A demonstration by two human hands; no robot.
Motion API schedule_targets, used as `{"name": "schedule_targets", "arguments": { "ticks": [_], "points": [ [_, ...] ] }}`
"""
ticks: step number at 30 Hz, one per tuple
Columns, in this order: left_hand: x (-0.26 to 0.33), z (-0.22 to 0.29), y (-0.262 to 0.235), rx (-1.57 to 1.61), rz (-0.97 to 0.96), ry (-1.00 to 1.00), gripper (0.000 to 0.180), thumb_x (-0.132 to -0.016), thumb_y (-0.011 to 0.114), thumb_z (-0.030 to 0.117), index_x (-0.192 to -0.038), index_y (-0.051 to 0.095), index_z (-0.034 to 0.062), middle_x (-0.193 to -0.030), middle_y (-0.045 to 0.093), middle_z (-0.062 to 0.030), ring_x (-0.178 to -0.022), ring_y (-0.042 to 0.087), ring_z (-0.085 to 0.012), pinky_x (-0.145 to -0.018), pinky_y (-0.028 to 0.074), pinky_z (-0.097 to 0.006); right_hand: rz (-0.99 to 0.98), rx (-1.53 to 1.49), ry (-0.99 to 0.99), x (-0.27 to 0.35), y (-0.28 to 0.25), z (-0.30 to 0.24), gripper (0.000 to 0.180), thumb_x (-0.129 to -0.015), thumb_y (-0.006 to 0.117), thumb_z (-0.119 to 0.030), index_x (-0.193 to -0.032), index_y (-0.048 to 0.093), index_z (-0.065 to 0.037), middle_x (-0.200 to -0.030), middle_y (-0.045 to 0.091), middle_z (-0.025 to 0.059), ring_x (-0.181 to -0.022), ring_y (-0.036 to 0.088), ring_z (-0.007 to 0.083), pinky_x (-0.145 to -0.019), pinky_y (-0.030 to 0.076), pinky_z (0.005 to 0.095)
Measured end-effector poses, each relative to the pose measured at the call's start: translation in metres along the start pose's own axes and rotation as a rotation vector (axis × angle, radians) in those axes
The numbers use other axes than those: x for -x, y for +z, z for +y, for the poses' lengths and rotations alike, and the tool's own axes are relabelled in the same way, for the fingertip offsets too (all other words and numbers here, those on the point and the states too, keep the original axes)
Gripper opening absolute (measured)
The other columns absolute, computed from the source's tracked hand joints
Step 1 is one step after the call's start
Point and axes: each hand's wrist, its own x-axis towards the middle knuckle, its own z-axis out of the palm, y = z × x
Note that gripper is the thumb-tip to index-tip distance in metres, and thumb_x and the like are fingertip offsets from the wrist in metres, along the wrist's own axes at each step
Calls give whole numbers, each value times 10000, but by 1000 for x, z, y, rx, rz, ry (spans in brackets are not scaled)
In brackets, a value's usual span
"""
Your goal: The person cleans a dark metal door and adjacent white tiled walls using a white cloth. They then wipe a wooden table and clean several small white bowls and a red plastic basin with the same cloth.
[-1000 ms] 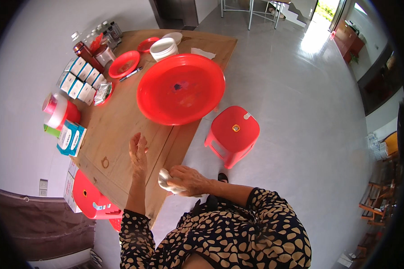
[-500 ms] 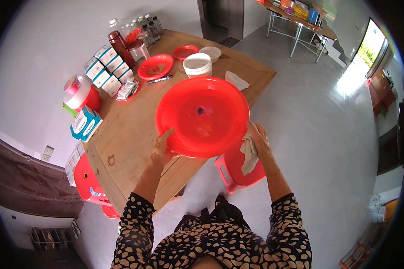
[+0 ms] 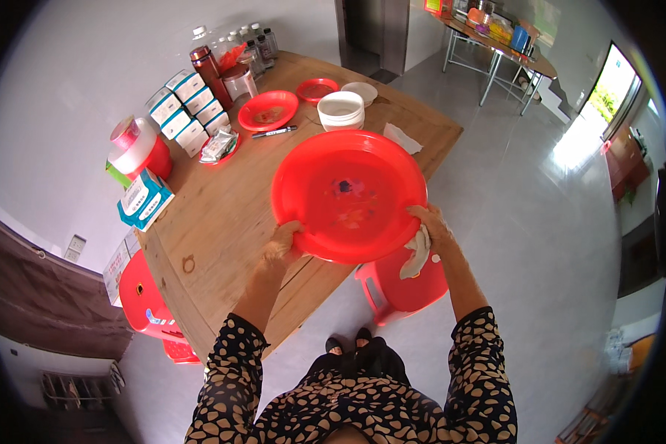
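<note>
Big red basin [image 3: 349,194] sits tilted at the bench [image 3: 222,222] near edge, left hand [image 3: 285,243] fingers clamped on its near-left rim, right hand [image 3: 431,229] gripping right rim plus a white cloth [image 3: 416,253], both equally close.

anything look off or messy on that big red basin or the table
The big red basin, held at its rim by the left hand and the right hand, has dark smudges on its inner bottom. The right hand also grips a white cloth. A black marker lies loose on the wooden table.
</note>
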Motion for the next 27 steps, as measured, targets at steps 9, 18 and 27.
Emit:
{"name": "schedule_targets", "arguments": {
  "ticks": [9,18,27],
  "points": [
    [32,-11,16,13,-8,-26,471,-732,496,-53,-1198,481,16,-1157,567,-130,-1043,574,-290,-879,511,-468,12,49,47,-6,-12,1,369,-776,630,-192,-1044,562,54,-931,626,132,-761,632,204,-581,558,337],
    [68,-58,31,133,73,84,507,-733,463,-87,-1231,469,7,-1192,548,-133,-1087,550,-286,-927,485,-442,-175,154,-11,21,-40,-10,394,-763,637,-216,-1025,585,74,-876,643,127,-753,621,192,-662,522,313],
    [115,-109,63,262,114,149,520,-686,458,-166,-1161,536,31,-1130,589,-109,-1031,576,-273,-885,509,-426,-166,373,-79,48,-85,-21,339,-768,604,-155,-1021,595,71,-919,652,116,-820,604,179,-732,480,328]
  ]
}}
